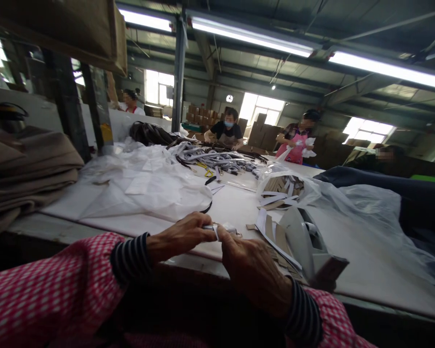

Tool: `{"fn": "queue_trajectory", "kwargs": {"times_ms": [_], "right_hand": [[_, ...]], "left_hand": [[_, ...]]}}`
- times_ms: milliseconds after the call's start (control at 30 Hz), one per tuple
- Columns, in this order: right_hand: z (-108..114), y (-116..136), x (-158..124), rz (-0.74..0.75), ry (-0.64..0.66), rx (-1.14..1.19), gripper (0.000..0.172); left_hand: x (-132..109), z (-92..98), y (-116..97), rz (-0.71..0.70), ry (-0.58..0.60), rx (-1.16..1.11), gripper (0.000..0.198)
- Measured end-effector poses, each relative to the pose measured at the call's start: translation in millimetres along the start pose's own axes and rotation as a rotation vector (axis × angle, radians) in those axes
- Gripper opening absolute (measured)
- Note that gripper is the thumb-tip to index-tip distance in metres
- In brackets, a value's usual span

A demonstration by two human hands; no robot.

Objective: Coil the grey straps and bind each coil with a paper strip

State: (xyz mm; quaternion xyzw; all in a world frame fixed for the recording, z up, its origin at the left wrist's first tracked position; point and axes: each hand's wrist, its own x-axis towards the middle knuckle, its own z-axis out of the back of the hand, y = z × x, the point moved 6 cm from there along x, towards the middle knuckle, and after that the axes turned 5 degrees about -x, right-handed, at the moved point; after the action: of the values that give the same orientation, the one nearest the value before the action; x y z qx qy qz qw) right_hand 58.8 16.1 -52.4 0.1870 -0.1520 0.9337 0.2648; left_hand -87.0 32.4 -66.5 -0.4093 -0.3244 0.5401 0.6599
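Observation:
Above the table's near edge, my left hand [186, 233] and my right hand [252, 263] come close together. A small white strip [216, 232] is pinched between the fingertips of both; what lies under or inside it is too small to make out. Both hands are closed, thumbs and forefingers pressed together. Just right of my right hand lie white and tan flat strips [271, 232], leaning against a pale grey device [300, 234] that looks like a tape dispenser.
Thin white plastic sheeting [148, 179] covers the table's left part. Beyond it lies a tangle of grey straps [221, 159]. A clear bag [311, 188] holds more strips. Folded brown fabric [32, 169] is piled left. Several people work farther back, one in a pink apron [295, 147].

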Motion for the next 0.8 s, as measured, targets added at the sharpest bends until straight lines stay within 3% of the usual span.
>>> {"fn": "queue_trajectory", "kwargs": {"times_ms": [100,200,300,433,500,600,633,733,800], "right_hand": [[-8,-1,-10,-0.001,-0.071,0.061,0.057],[-16,-3,-16,-0.01,-0.12,0.119,0.064],[-19,-3,-20,-0.085,-0.093,0.202,0.065],[-6,-13,-37,-0.201,-0.016,0.542,0.069],[16,-40,-54,-0.311,-0.122,0.569,0.059],[60,-106,-99,-0.601,-0.329,0.399,0.025],[71,-130,-117,-0.715,-0.353,0.371,0.023],[84,-187,-161,-0.951,-0.301,0.368,0.027],[73,-207,-176,-1.012,-0.192,0.443,0.032]], "left_hand": [[-6,-0.2,-2,0.079,0.045,-0.343,0.021],[-7,1.0,-1,0.091,0.002,-0.451,0.018],[-4,-2.7,-2,0.044,0.02,-0.343,0.028],[-8,-5.8,-14,-0.079,0.012,-0.029,0.034],[-11,-3.4,-16,-0.086,-0.014,0.117,0.037],[-6,1.5,-12,-0.143,-0.005,0.192,0.04],[-3,3.4,-10,-0.177,-0.011,0.193,0.04],[7,7.6,1,-0.231,-0.073,0.202,0.035],[10,5.0,7,-0.233,-0.088,0.212,0.034]]}}
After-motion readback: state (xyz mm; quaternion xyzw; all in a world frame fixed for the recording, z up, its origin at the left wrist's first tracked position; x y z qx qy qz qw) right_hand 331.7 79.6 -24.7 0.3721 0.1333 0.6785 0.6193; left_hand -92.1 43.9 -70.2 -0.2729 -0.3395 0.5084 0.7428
